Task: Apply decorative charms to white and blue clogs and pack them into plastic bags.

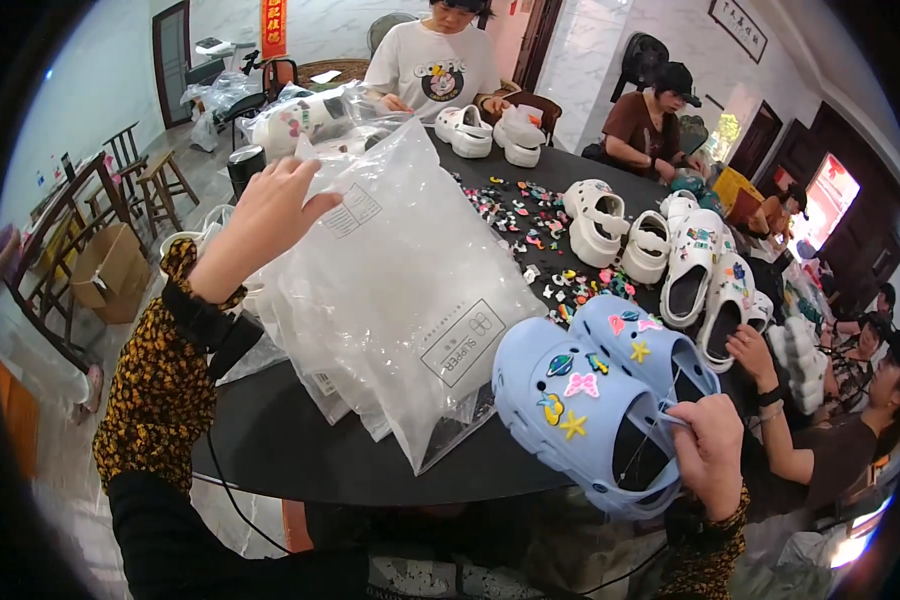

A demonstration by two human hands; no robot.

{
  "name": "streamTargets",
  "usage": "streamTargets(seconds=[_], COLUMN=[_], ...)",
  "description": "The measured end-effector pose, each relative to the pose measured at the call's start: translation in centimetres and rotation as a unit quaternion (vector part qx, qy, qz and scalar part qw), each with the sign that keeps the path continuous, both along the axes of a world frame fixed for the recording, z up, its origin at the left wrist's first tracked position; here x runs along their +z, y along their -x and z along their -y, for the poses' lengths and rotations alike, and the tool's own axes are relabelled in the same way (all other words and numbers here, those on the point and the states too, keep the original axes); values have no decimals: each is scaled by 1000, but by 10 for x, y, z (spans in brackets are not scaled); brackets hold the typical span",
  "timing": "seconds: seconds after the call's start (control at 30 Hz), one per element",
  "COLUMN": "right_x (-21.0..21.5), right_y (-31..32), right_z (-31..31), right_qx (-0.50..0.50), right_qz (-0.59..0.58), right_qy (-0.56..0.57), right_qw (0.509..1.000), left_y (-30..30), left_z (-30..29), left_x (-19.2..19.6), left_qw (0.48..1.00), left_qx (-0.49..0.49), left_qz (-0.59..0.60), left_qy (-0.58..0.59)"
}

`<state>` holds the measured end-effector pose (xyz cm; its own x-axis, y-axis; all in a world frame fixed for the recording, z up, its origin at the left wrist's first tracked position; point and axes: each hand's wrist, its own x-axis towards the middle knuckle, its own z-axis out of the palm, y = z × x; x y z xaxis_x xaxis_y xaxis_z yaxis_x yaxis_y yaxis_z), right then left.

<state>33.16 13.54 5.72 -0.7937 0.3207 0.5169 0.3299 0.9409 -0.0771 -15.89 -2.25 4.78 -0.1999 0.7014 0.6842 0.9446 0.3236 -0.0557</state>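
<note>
My right hand (pixel 708 445) is closed round the heel straps of a pair of light blue clogs (pixel 530 365), lifted at the table's front edge. Colourful charms, among them a pink butterfly (pixel 582 385) and a yellow starfish (pixel 573 425), decorate their tops. To their left lies a stack of clear plastic bags (pixel 400 270) with printed labels. My left hand (pixel 275 215) is over the far left edge of the top bag, thumb held apart from the fingers. Whether its fingertips touch the plastic I cannot tell.
The dark round table (pixel 370 470) bears scattered small charms (pixel 520 215) and white clogs (pixel 595 220) at the right. A person (pixel 440 65) stands across the table; others sit along the right, one hand (pixel 750 350) near the white clogs. A cardboard box (pixel 112 272) stands left.
</note>
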Motion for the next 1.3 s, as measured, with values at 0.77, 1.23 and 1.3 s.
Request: streamTargets(seconds=[0.77, 1.23, 1.3], right_x=[-49, -84, -81], right_y=[159, 222, 215], right_z=[-15, -23, -22], right_qx=[112, 103, 102], right_qz=[-93, -88, -108], right_qy=[-44, -49, -42], right_qw=[988, 990, 988], left_y=[50, 16, 14], left_z=[-17, 12, 9], left_x=[5, -93, -90], left_qw=[986, 981, 987], left_qx=[116, 26, 11], left_qz=[-67, 17, 34], left_qy=[-95, 191, 158])
